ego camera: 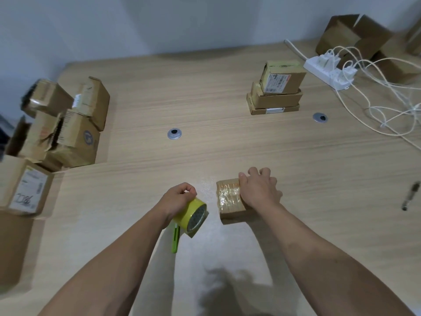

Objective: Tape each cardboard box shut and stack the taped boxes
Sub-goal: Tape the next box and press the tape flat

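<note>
The small box lies on the table before the person, long axis pointing away (clear tape across its top). The right hand curls its fingers round the far end; the left hand grips the tape roll.

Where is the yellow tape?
Head view, bottom middle: the left hand grips the yellow tape roll, just left of the small box under the right hand.

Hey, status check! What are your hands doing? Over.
Left hand grips yellow tape roll. Right hand holds small cardboard box, tape across it. Nothing between it and box stack.
</note>
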### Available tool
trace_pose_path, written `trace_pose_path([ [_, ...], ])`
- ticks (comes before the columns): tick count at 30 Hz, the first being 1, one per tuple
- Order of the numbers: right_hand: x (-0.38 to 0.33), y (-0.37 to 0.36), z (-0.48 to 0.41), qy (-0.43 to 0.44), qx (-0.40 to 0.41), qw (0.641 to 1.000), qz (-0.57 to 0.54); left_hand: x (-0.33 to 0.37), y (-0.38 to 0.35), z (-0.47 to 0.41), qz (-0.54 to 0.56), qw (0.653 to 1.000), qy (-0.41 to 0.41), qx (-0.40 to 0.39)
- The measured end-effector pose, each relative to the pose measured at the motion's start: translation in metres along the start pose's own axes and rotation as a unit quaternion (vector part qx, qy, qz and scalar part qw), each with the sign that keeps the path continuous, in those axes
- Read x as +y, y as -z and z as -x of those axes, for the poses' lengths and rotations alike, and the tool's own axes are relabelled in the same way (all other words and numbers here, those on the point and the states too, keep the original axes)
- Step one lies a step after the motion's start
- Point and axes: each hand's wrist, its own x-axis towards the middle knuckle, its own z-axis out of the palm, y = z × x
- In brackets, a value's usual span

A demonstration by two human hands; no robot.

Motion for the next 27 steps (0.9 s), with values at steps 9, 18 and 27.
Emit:
trace_pose_path([
  [9,-0.057,0.0,0.036,0.298,-0.008,0.95,-0.091,-0.002,0.021,0.022,0.038,0.998,-0.028,0.053],
  [18,-0.103,-0.058,0.068,0.269,-0.157,0.939,-0.148,-0.023,0.063,0.064,0.173,0.983,0.012,0.065],
  [27,-0.131,-0.088,0.081,0.312,-0.183,0.919,-0.158,-0.082,0.097,0.083,0.154,0.986,0.022,0.066],
])
